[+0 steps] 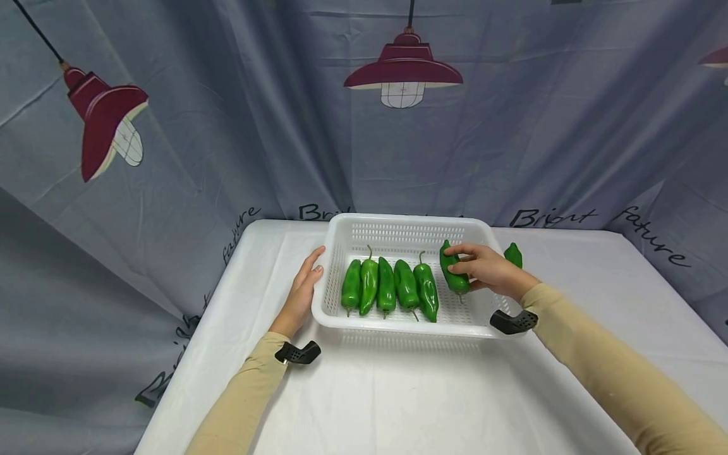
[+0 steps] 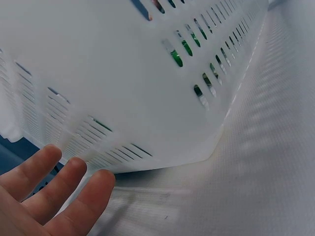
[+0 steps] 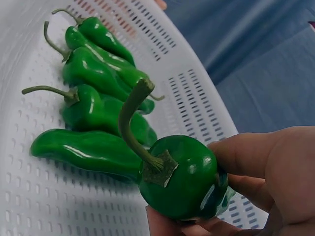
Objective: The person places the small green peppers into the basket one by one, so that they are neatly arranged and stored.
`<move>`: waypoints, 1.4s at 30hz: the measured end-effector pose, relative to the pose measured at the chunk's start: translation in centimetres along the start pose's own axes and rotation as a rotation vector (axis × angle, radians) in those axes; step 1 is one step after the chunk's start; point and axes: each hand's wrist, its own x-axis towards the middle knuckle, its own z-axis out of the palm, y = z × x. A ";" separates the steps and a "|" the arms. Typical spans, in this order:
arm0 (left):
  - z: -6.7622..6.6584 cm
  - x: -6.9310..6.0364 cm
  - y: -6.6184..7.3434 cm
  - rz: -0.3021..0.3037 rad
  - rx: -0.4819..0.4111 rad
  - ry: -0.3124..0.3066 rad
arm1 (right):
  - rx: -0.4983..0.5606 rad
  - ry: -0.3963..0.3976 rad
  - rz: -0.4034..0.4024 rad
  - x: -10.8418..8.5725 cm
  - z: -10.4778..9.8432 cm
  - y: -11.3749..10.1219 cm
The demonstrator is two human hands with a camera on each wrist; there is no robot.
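My right hand (image 1: 490, 270) grips a green pepper (image 1: 453, 268) over the right part of a white plastic basket (image 1: 406, 332). In the right wrist view the thumb and fingers wrap around this pepper (image 3: 182, 177), its stem toward the camera. Several other green peppers (image 1: 386, 287) lie side by side in the basket's left and middle part. With straight, spread fingers, my left hand (image 1: 301, 297) stands at the basket's left side; in the left wrist view the fingertips (image 2: 101, 184) are near the slotted wall (image 2: 123, 83), and contact is hard to tell.
One more green pepper (image 1: 513, 254) lies on the white-covered table (image 1: 432, 392) just right of the basket, partly hidden by my right hand. A grey-blue curtain (image 1: 273, 114) printed with lamps and lettering hangs behind the table.
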 end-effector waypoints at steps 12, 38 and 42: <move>-0.1 0.0 -0.1 0.000 0.010 -0.002 | -0.029 -0.019 0.023 1.0 0.7 0.6; -0.1 0.1 -0.4 0.005 0.001 0.001 | -0.159 -0.038 0.103 2.5 1.8 -0.4; -0.1 0.2 -0.4 0.005 -0.002 0.003 | -0.170 -0.038 0.106 2.7 1.9 -0.5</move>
